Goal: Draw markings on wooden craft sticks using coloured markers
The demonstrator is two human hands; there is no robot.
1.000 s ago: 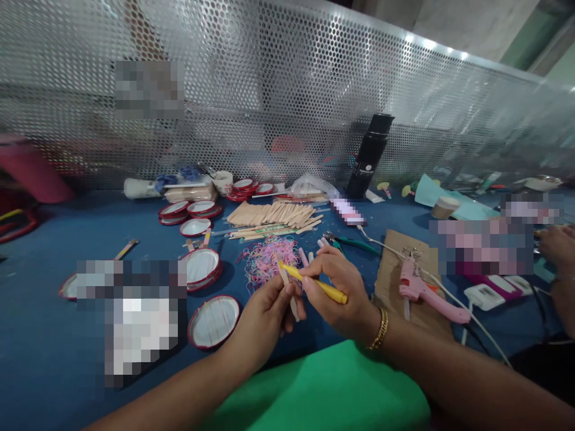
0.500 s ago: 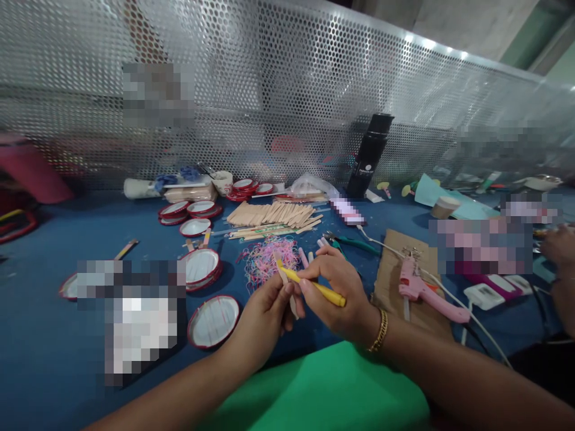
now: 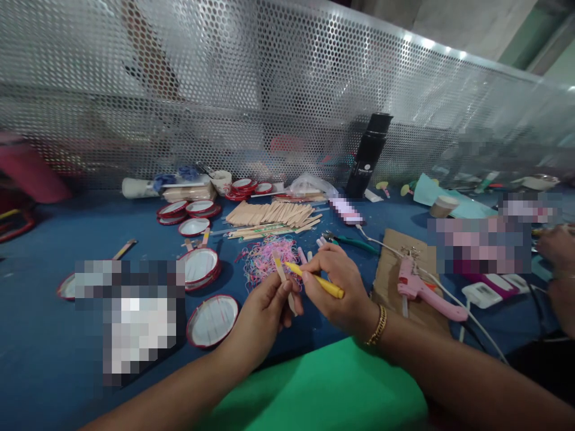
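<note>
Between its thumb and fingers, my left hand (image 3: 269,302) pinches a wooden craft stick (image 3: 282,272) that points up and away. A yellow mark shows near the stick's upper end. My right hand (image 3: 335,281) is closed round a yellow marker (image 3: 326,284), its tip a little right of the stick and apart from it. Just beyond both hands lies a heap of pink, blue and purple loops (image 3: 265,254) that look like small rubber bands. Pale pink sticks (image 3: 302,255) lie partly hidden behind my right hand.
Craft sticks (image 3: 269,214) are piled farther back. Red-rimmed lids (image 3: 212,321) stand at the left. To the right are pliers (image 3: 354,240), a pink glue gun (image 3: 429,293) on cardboard (image 3: 386,281) and a white cable. A black bottle (image 3: 367,158) stands by the perforated metal screen (image 3: 296,78). Another person's hand (image 3: 557,248) is at far right.
The yellow marker's tip has drawn off the craft stick to the right, uncovering the yellow mark. My left hand still holds the stick in nearly the same place.
</note>
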